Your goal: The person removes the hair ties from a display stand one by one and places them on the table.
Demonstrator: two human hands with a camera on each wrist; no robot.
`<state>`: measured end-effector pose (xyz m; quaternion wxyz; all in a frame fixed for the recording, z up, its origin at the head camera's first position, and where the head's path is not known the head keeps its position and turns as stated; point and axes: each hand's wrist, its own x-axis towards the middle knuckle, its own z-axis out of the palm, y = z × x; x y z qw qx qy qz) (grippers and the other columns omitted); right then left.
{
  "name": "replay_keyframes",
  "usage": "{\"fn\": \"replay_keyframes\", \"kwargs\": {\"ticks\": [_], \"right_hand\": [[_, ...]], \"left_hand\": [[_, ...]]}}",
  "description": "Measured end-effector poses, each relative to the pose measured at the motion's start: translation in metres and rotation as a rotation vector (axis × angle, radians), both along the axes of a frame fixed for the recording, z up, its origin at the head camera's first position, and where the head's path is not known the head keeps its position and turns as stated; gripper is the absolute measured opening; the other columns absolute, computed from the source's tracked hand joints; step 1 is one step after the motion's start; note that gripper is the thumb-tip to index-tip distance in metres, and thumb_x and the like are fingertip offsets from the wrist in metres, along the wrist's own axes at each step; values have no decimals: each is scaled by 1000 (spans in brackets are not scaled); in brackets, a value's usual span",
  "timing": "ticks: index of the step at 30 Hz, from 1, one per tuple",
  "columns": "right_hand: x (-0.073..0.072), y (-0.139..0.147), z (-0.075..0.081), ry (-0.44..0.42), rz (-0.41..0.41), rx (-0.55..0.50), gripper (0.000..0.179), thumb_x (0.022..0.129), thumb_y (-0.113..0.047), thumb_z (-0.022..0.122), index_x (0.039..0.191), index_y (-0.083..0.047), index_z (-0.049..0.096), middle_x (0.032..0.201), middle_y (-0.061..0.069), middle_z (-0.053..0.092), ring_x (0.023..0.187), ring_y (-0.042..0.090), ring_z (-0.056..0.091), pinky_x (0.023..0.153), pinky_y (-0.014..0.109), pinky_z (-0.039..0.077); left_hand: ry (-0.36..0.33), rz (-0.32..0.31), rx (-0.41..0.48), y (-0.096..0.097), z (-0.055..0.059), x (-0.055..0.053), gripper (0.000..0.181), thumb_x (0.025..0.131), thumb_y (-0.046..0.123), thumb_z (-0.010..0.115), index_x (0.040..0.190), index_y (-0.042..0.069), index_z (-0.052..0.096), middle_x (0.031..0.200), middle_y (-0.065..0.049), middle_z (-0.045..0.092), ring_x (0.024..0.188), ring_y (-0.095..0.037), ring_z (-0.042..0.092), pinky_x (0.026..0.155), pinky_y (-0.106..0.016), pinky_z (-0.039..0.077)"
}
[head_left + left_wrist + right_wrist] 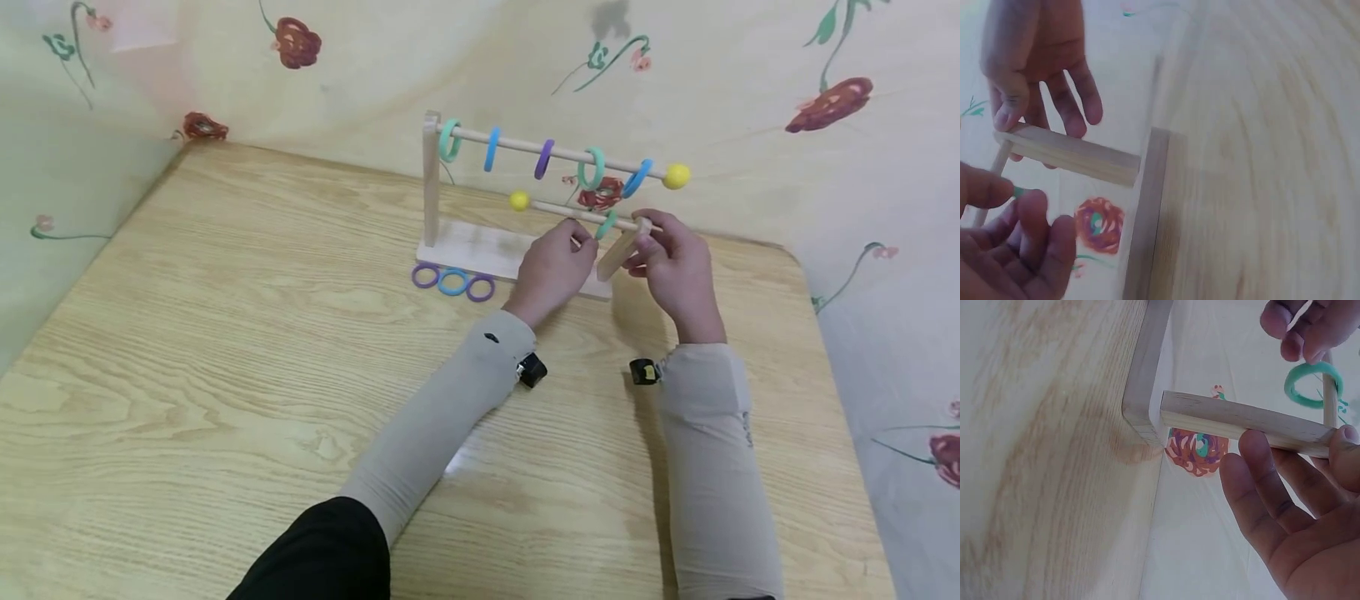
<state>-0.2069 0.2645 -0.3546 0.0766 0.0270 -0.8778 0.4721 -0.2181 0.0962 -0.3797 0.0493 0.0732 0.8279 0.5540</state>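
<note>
- Head view alone gets the whole stand [480,237]: upper rod [517,144] with five rings [491,150] on it, yellow ball [677,176] capping the 3 o'clock end. Second yellow ball [519,201] caps the lower rod [562,212] at its 9 o'clock end.
- Also head view only: three loose rings [453,294], purple-blue-purple, on the desk [262,375] just beside the stand, 9 o'clock of the left hand [558,265].
- Right wrist view has the green ring [1290,389] as a loop round the lower rod, 2 o'clock in frame. Left wrist view gets just a green sliver.
- Left hand: nearly closed, thumb and finger pinching green ring's edge, other fingers curled.
- Green ring: near the short post [621,252], between 1 and 2 o'clock of left hand in head view.
- Right hand [681,262]: part-closed, thumb and finger gripping the short post's top end, others looser; 4 o'clock of green ring.
</note>
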Motion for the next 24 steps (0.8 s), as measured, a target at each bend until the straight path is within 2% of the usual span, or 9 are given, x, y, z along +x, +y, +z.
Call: {"fn": "replay_keyframes", "kwargs": {"ticks": [2, 5, 7, 8, 11, 16, 24], "right_hand": [[0, 0, 1, -5, 0, 6, 34, 107, -9, 47, 139, -7, 58, 118, 25, 65, 73, 10, 68, 68, 21, 59], [0, 0, 1, -17, -2, 11, 34, 108, -10, 46, 140, -8, 58, 120, 24, 64, 74, 11, 68, 68, 20, 59], [0, 0, 1, -22, -3, 12, 35, 108, -10, 46, 140, -8, 57, 120, 24, 65, 74, 11, 68, 68, 20, 59], [0, 0, 1, -24, -4, 12, 35, 108, -10, 46, 140, -8, 57, 119, 24, 64, 74, 11, 68, 68, 20, 59], [0, 0, 1, -20, -1, 13, 35, 107, -10, 46, 140, -9, 57, 118, 24, 65, 74, 11, 68, 68, 20, 59], [0, 0, 0, -5, 7, 17, 35, 107, -8, 47, 140, -8, 58, 113, 24, 66, 73, 9, 68, 68, 20, 59], [1, 0, 1, -24, 1, 25, 35, 108, -10, 45, 141, -10, 57, 118, 24, 65, 76, 12, 68, 70, 20, 59]], "left_hand": [[-34, 12, 159, 1, -1, -1, 16, 105, 25, 57, 115, 15, 65, 86, -1, 66, 64, -13, 57, 56, -24, 47], [-144, -18, 422, 4, -2, -3, 20, 103, 16, 60, 123, 11, 62, 90, -9, 69, 57, -15, 57, 54, -23, 51], [-210, -37, 537, 5, -3, -3, 23, 102, 12, 62, 125, 10, 62, 90, -12, 69, 53, -16, 56, 52, -23, 51], [-233, -45, 566, 5, -3, -3, 24, 101, 10, 62, 125, 9, 62, 89, -12, 69, 51, -15, 55, 52, -23, 51], [-254, -90, 561, 6, -4, -3, 24, 101, 7, 62, 125, 7, 63, 85, -11, 67, 50, -14, 53, 52, -24, 50], [-243, -167, 439, 6, -3, -1, 15, 100, 10, 62, 115, 6, 66, 85, -9, 66, 52, -15, 53, 55, -27, 49], [-298, -141, 430, 4, -6, 0, 18, 100, 9, 60, 116, 5, 68, 90, -8, 66, 59, -16, 55, 54, -23, 52]]}}
